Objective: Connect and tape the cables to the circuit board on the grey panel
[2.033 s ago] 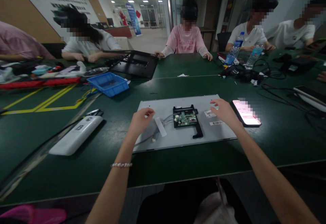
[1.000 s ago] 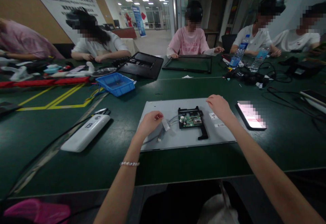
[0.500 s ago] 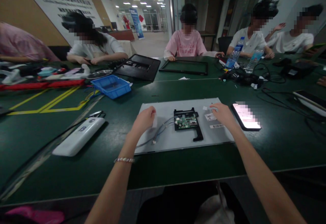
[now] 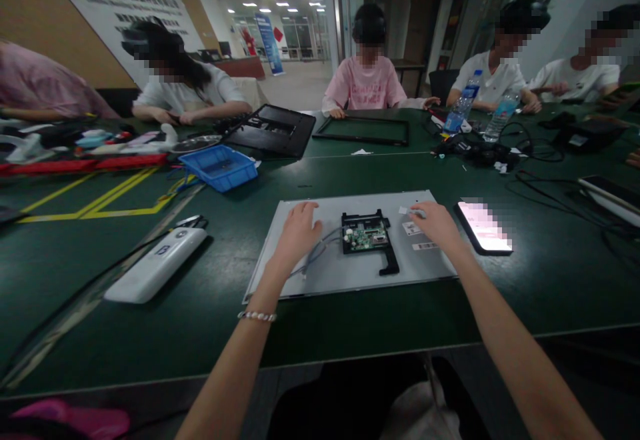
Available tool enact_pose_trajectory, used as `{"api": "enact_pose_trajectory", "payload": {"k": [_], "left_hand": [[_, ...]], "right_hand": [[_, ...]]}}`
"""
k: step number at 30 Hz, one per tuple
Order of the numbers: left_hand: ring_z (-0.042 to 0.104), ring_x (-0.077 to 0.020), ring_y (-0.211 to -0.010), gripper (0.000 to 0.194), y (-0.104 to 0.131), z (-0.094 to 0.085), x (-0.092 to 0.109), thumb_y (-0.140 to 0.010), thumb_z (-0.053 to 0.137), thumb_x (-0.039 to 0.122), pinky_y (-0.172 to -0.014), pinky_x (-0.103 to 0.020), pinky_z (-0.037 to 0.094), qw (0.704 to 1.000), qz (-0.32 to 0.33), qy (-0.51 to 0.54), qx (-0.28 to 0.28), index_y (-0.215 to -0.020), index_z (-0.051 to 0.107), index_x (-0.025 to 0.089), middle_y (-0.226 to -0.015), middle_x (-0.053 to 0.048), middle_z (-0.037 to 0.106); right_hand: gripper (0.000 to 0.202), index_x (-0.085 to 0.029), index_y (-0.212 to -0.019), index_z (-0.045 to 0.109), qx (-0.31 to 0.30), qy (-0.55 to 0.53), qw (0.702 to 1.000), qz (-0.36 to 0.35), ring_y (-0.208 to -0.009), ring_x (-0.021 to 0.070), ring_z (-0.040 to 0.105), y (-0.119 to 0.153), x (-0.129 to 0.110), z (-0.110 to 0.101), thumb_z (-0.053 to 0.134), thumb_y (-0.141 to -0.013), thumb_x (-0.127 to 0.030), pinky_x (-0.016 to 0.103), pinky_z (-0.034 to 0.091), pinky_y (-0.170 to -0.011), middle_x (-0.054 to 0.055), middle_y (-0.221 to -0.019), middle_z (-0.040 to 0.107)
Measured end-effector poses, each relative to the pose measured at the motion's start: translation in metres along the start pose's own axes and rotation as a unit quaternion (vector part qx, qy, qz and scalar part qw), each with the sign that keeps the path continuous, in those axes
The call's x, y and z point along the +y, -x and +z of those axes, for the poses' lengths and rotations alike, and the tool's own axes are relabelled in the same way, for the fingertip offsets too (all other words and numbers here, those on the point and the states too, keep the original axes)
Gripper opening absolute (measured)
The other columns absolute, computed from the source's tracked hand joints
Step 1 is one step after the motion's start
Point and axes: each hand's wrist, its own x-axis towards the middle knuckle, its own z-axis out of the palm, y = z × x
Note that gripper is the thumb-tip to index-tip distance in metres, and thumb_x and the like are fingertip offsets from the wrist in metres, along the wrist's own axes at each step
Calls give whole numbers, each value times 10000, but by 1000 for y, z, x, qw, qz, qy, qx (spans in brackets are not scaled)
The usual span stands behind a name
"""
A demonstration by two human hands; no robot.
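A flat silver-grey panel (image 4: 330, 277) lies on the green table before me. On its middle rests a black bracket (image 4: 391, 258) carrying a green circuit board (image 4: 367, 238). Grey cables (image 4: 320, 248) run from the board's left side toward my left hand (image 4: 300, 233), which is over the left part of the panel, fingers apart and holding nothing. My right hand (image 4: 433, 223) is over the panel's right part, beside the white labels (image 4: 413, 229); its thumb and fingers are apart, with nothing seen between them.
A phone (image 4: 483, 228) lies right of the panel, a white power bank (image 4: 157, 263) to the left. Farther back are a blue bin (image 4: 220, 170), a black casing (image 4: 273, 130), a black frame (image 4: 363, 140) and bottles (image 4: 463, 103). Several people sit across the table (image 4: 350, 173).
My left hand has moved right over the panel and its fingers have spread from a closed pose. My right hand has barely moved.
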Motion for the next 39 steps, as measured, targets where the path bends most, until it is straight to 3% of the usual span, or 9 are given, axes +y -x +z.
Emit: {"api": "enact_pose_trajectory", "payload": {"k": [4,7,9,13,19,26,34,39], "left_hand": [[395,-256,-1236,440,-10,-4,41,-895,400,336,-1041,-407,315,995,81,45,-42,-1284,381,130,-1292,-137,457],[295,-288,-1313,598,-10,2,57,-889,402,466,-1058,-437,280,986,117,47,-111,-1369,281,130,-1397,-159,349],[225,-300,-1349,679,-6,10,57,-873,398,539,-1071,-452,254,980,126,53,-147,-1406,219,157,-1454,-153,266],[166,-302,-1372,783,2,25,51,-837,397,621,-1091,-450,218,976,122,64,-168,-1434,149,179,-1494,-140,183],[87,-345,-1383,883,5,24,52,-784,429,675,-1081,-508,203,980,79,62,-174,-1449,96,198,-1520,-137,88],[185,-343,-1363,992,9,29,51,-751,446,704,-1071,-460,252,981,43,79,-172,-1446,44,120,-1494,-205,141],[243,-360,-1334,964,12,41,49,-730,495,680,-1055,-501,235,989,39,63,-127,-1422,142,110,-1437,-214,286],[232,-371,-1332,972,13,43,49,-720,484,700,-1048,-518,229,991,34,50,-120,-1421,157,110,-1434,-201,295]], "right_hand": [[305,-164,-1088,628,2,20,999,-39,-1010,218,561,-3,-3,4,512,-844,-305,333,416,-878,106,-1091,626],[285,-166,-1068,633,-4,39,997,-62,-1024,223,548,-8,-4,9,520,-847,-305,333,416,-870,105,-1094,622],[269,-167,-1053,638,-11,54,996,-76,-1030,224,543,-12,-4,12,520,-853,-303,327,417,-861,105,-1087,626],[239,-166,-1016,649,-12,97,992,-82,-999,221,558,-15,-9,16,478,-882,-267,312,417,-834,109,-1033,647],[266,-159,-962,663,-5,140,986,-87,-950,221,590,-11,-17,12,405,-915,-205,300,415,-806,114,-971,669],[262,-182,-1006,643,31,80,989,-118,-954,196,587,-15,-41,4,398,-924,-223,287,414,-823,71,-1032,664],[270,-174,-983,670,-69,107,975,-184,-977,209,576,-38,-102,20,412,-920,-228,283,404,-817,99,-977,676],[264,-162,-941,675,-93,116,971,-189,-944,205,581,-41,-116,34,418,-911,-216,279,409,-795,113,-948,672]]}}
